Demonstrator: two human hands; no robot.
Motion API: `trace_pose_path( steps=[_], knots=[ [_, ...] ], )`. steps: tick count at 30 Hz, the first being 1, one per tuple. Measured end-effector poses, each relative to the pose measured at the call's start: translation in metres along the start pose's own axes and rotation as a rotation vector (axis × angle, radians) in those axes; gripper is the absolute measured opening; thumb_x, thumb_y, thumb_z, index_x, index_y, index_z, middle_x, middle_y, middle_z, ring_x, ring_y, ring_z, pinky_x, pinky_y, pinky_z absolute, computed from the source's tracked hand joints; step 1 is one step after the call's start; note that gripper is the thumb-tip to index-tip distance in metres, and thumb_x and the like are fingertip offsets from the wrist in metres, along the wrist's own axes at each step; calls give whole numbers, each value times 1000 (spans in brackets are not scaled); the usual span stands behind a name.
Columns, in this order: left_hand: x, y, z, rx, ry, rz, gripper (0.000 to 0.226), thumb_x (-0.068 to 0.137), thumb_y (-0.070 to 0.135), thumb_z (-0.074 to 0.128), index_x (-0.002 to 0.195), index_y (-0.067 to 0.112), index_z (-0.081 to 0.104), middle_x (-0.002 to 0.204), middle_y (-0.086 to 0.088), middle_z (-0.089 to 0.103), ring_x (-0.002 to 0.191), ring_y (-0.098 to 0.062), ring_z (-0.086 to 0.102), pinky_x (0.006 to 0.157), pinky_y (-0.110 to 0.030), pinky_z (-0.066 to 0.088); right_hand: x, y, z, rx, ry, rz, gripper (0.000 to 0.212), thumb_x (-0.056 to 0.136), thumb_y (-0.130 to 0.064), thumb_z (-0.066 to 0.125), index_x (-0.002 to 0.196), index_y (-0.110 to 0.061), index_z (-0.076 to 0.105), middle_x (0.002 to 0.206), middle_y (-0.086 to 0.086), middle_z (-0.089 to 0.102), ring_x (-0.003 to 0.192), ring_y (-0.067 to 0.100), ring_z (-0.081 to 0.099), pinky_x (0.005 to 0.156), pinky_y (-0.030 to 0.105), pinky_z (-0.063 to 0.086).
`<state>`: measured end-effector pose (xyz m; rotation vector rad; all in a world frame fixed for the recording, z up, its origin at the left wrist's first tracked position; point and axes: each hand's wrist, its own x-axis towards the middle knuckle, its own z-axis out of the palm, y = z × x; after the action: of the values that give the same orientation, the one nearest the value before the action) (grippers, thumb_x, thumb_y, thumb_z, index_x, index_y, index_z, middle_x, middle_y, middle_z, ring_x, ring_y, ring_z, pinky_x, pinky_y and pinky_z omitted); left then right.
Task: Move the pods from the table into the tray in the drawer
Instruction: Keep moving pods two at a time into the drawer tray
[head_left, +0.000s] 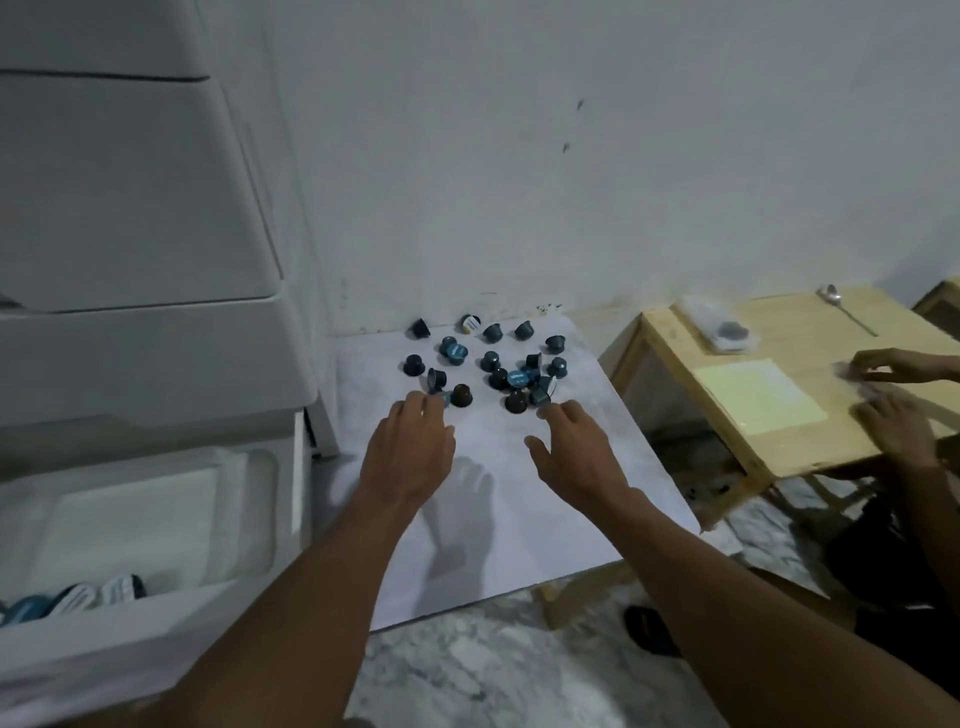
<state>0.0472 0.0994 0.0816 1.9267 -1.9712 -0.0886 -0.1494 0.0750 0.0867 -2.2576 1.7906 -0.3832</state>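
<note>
At eight o'clock the tray (130, 525) in our open drawer (208, 644) holds just a few stored pods (72, 597), while about twenty loose pods (491, 361) wait on the surface (509, 551) at twelve o'clock. Our left hand (410, 447) reaches one, grip unclear; our right hand (571, 452), spread and empty, hovers beside them.

About twenty dark blue pods (488, 361) lie scattered on the white table (498, 447), some upright, some tipped. A few more, seemingly on their sides, sit in the tray (130, 519) of the open drawer (208, 623).

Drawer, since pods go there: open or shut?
Open: the drawer is pulled out, showing its tray and some pods inside.
</note>
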Motion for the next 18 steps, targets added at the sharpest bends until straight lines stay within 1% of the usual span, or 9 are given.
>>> trace_pose_path(
  steps=[2,4,7,11,16,18],
  knots=[
    [5,-5,4,15,-18,-55,32,86,18,60,114,2,58,106,-17,60,92,-33,59,73,-41,50,18,-2,8,18,-37,-46,44,93,-29,55,131,-10,47,132,14,50,115,31,51,96,38,43],
    [13,-14,8,33,-46,-92,33,89,20,57,118,4,56,111,-15,58,98,-32,58,79,-41,50,37,-7,17,52,-64,-73,44,93,-28,55,131,-8,47,133,14,49,117,31,51,97,37,43],
    [34,-27,18,48,-70,-128,34,93,21,51,124,7,51,120,-13,54,107,-29,54,87,-38,46,64,-14,34,76,-102,-101,42,92,-25,56,130,-8,48,130,14,50,114,31,51,95,36,41],
    [72,-34,38,69,-136,-133,33,96,18,44,129,14,46,125,-4,50,112,-22,52,85,-32,44,98,-14,51,90,-116,-87,38,92,-21,57,127,-7,50,127,14,51,113,32,52,93,38,42],
    [105,-43,74,-18,-239,-97,32,92,10,52,124,17,51,120,-7,51,105,-24,57,86,-33,49,136,-9,70,88,-176,-75,36,90,-15,56,125,-9,53,128,13,52,111,32,54,93,41,46],
    [112,-51,85,-60,-248,-101,34,92,8,53,124,17,52,120,-8,51,103,-24,58,86,-33,49,149,-11,78,94,-187,-66,33,91,-13,54,124,-10,54,126,13,53,109,32,55,92,43,47]
  ],
)
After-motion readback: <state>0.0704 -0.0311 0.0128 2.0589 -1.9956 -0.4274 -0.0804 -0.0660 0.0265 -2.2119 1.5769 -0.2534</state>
